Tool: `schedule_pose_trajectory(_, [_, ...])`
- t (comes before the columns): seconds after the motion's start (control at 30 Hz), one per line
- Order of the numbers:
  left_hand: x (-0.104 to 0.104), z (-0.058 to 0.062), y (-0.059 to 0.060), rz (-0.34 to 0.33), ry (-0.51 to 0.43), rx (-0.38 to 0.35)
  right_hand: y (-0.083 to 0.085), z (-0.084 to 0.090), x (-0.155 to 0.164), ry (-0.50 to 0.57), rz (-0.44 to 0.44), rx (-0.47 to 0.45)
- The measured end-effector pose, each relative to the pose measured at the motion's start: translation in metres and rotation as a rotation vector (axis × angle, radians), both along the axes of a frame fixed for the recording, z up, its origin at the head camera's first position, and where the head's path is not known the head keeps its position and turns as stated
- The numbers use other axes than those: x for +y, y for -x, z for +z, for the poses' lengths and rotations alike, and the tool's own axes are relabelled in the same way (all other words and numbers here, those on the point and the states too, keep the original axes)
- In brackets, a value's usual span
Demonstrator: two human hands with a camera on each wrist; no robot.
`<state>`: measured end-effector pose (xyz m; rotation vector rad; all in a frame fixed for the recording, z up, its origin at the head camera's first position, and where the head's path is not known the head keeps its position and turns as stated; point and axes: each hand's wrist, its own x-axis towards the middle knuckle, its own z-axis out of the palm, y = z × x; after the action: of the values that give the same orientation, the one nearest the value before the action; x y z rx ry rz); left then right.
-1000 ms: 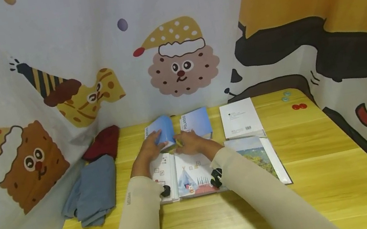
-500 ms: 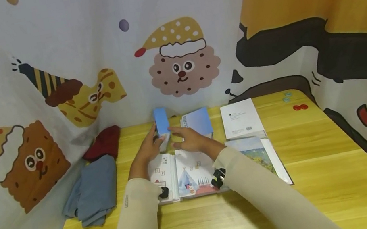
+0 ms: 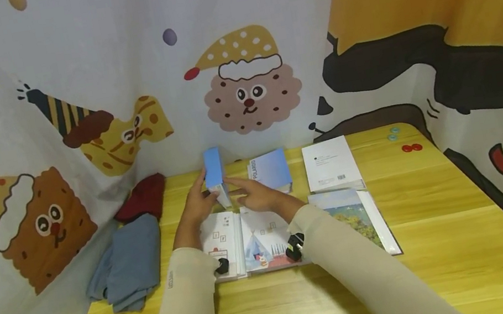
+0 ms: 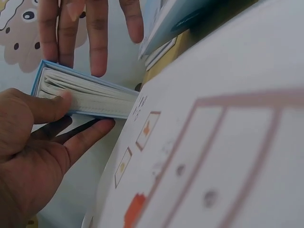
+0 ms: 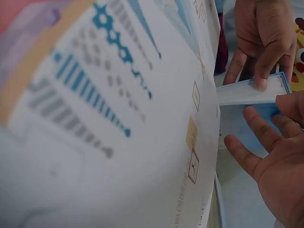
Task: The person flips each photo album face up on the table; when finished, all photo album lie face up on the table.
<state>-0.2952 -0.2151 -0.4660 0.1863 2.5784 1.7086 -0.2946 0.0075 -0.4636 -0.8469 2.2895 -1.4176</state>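
A thick blue photo album (image 3: 214, 169) stands upright on its edge at the back of the table. My left hand (image 3: 197, 208) grips it, the thumb on the page edges and the fingers behind its left cover, as the left wrist view shows. With fingers extended, my right hand (image 3: 258, 194) touches the album's right cover. In the right wrist view the right fingers (image 5: 263, 133) lie spread along that blue cover. Nearer to me, under my wrists, lie a white album with boxes printed on it (image 3: 220, 235) and one with a tent picture (image 3: 267, 244).
To the right lie a second blue album (image 3: 271, 169), a white album (image 3: 330, 162) and a landscape-covered album (image 3: 355, 214). Folded grey cloth (image 3: 133, 262) and a dark red cloth (image 3: 142, 196) sit at the left edge. Small red (image 3: 411, 148) and pale blue pieces (image 3: 394, 133) lie back right.
The blue album went from lying tilted to standing on its edge, then shifted slightly left with my left hand. My right hand followed leftward, its fingers now against the cover.
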Motion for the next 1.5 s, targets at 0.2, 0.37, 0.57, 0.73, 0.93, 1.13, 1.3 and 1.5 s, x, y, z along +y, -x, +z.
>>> schedule_pose_trajectory(0.2, [-0.005,0.003,0.000,0.003,0.027,-0.009,-0.001,-0.001,-0.001,-0.013,0.037,0.013])
schedule_pose_trajectory(0.37, [-0.005,0.005,0.000,0.022,0.059,-0.029,-0.002,0.001,-0.001,-0.027,0.048,0.024])
schedule_pose_trajectory(0.57, [-0.005,0.003,0.002,0.090,0.080,-0.023,-0.002,0.002,-0.005,-0.015,0.041,0.004])
schedule_pose_trajectory(0.73, [-0.009,0.000,0.005,0.161,0.077,0.005,-0.002,0.000,-0.003,-0.035,0.049,-0.012])
schedule_pose_trajectory(0.93, [-0.025,0.001,0.005,0.191,0.178,-0.041,0.002,0.006,0.019,-0.054,-0.042,0.029])
schedule_pose_trajectory(1.13, [-0.035,0.009,0.002,0.121,0.299,-0.177,0.014,0.012,0.061,-0.130,-0.230,0.105])
schedule_pose_trajectory(1.3, [-0.038,0.002,0.000,0.105,0.273,-0.278,0.023,0.009,0.086,-0.210,-0.401,0.093])
schedule_pose_trajectory(1.5, [-0.027,0.009,0.002,0.045,0.424,-0.249,0.025,0.002,0.100,-0.242,-0.422,-0.022])
